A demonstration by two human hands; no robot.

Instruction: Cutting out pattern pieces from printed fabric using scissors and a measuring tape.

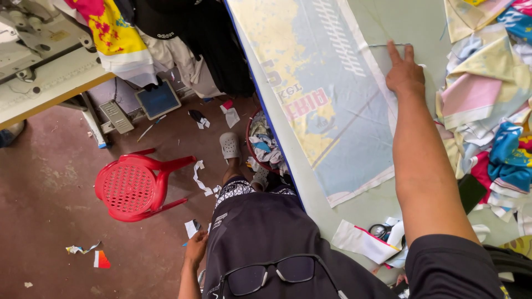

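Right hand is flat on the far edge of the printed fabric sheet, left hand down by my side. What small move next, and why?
Probably bring the left hand up to the near edge of the printed fabric sheet. Only the right hand presses it, and it lies askew on the table.

One red stool (133, 187) — one printed sheet (321, 94) — two hands (405, 72)

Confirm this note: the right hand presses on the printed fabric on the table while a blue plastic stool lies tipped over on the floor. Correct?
Not quite. In the head view the plastic stool is red, not blue. The right hand does press on the printed fabric on the table.
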